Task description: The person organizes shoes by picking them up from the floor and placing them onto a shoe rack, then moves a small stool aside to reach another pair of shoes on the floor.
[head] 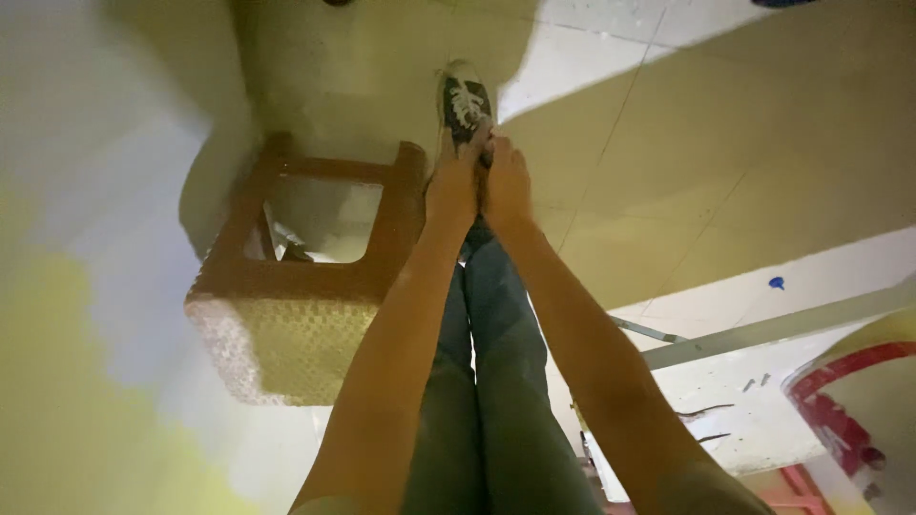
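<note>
Keep your left hand (pixel 452 186) and right hand (pixel 506 181) pinched on the laces of the dark shoe (pixel 464 103); pull evenly, foot flat on the tiled floor (pixel 668 172).

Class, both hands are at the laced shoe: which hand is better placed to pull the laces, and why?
Probably the left hand: it reaches further onto the shoe, nearer the white laces; the right hand sits further back.

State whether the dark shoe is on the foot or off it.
On: the shoe sits at the leg's end, both hands at its laces.
</note>
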